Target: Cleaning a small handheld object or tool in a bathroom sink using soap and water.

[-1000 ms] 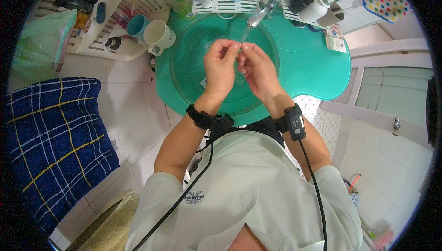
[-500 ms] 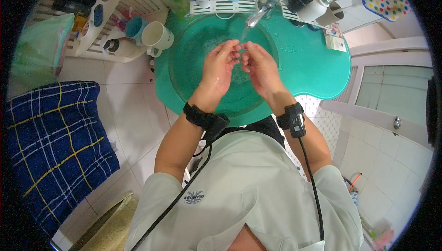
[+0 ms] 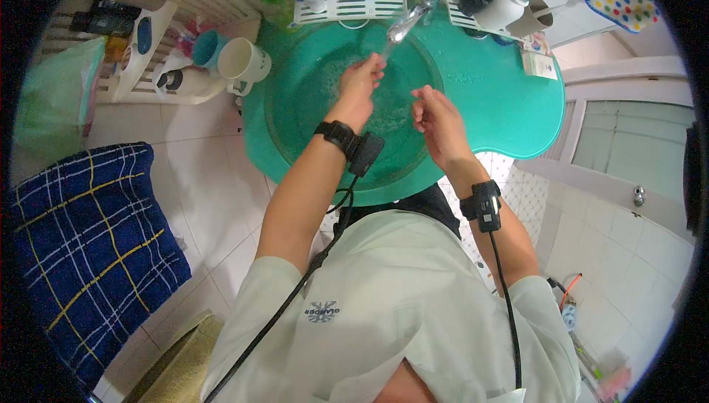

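Both my hands are over a round green washbasin (image 3: 297, 100) with bubbly water in it. Just below the spout of the chrome faucet (image 3: 402, 28) is my left hand (image 3: 359, 89). Its fingers are curled inward, and whatever they may enclose is hidden from this side. My right hand (image 3: 439, 121) is apart from it, over the basin's right side. The fingers there are loosely bent with gaps between them, and nothing shows in them. Each wrist wears a black strap with a small box, one on the left wrist (image 3: 339, 135) and one on the right (image 3: 484, 203), both cabled.
A white rack (image 3: 354, 8) behind the faucet carries several bottles and tubes. To the left, a white mug (image 3: 246, 62) and a blue cup (image 3: 209, 48) stand on a shelf. The green counter (image 3: 502, 107) extends right, with a small box (image 3: 539, 65). A blue checked towel (image 3: 96, 255) hangs at left.
My hands have moved apart from their close position under the faucet. The left one has turned and curled its fingers by the spout; the right one has drawn back toward me and rightward.
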Demonstrator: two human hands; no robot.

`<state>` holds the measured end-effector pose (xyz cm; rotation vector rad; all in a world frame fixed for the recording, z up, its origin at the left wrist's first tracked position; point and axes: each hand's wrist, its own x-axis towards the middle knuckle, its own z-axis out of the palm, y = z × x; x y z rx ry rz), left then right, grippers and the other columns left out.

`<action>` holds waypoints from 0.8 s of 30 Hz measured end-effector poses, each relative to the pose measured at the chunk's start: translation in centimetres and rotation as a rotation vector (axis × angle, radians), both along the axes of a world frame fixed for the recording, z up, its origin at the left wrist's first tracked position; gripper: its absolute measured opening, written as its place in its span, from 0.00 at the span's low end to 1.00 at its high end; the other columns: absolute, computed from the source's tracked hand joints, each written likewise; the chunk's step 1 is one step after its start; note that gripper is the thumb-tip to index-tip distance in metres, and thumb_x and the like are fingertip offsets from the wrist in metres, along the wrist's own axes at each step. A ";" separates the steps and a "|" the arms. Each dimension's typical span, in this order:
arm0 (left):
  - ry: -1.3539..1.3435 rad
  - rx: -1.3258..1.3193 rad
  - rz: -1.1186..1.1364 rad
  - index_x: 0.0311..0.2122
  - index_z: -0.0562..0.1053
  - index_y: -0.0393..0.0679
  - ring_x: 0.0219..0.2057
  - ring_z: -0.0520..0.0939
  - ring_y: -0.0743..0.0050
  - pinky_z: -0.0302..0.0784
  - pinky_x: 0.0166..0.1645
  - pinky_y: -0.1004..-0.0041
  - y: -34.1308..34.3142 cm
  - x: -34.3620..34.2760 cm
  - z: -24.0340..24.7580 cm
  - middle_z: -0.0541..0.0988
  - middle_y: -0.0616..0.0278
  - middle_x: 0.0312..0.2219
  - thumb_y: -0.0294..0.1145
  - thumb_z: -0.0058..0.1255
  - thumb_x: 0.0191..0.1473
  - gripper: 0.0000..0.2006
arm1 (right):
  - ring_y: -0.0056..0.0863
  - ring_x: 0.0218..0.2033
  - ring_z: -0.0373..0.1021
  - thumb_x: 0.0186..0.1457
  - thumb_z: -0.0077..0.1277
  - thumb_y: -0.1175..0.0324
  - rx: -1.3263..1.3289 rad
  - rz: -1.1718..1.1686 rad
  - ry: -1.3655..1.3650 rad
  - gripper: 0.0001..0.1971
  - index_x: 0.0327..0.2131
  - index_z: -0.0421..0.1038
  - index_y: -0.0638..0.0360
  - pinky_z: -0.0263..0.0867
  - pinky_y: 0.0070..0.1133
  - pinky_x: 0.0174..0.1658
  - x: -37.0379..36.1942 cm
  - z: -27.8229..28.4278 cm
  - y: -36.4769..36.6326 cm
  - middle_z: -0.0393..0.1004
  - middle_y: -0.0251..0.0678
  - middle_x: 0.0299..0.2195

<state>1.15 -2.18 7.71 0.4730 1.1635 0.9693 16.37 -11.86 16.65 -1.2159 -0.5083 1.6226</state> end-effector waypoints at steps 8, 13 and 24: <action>0.273 -0.077 -0.043 0.44 0.78 0.42 0.46 0.74 0.71 0.64 0.55 0.66 1.1 1.4 -1.4 0.80 0.61 0.42 0.44 0.57 0.55 0.17 | 0.16 0.26 0.62 0.66 0.42 0.54 0.000 0.019 0.017 0.17 0.38 0.70 0.58 0.56 0.17 0.29 1.6 -1.0 -0.7 0.68 0.25 0.24; 0.526 0.042 -0.246 0.46 0.77 0.41 0.43 0.76 0.68 0.68 0.49 0.69 1.4 0.6 0.9 0.79 0.57 0.45 0.39 0.57 0.54 0.17 | 0.16 0.27 0.63 0.66 0.43 0.54 -0.018 0.052 -0.002 0.17 0.38 0.71 0.58 0.57 0.16 0.31 1.8 -1.3 -0.9 0.69 0.25 0.25; 0.327 0.198 -0.383 0.60 0.66 0.41 0.63 0.62 0.63 0.56 0.65 0.66 -1.6 -3.9 6.3 0.62 0.53 0.63 0.45 0.46 0.61 0.27 | 0.16 0.27 0.63 0.65 0.43 0.54 -0.037 0.005 -0.108 0.17 0.35 0.73 0.57 0.57 0.16 0.32 1.3 -1.3 0.0 0.71 0.25 0.25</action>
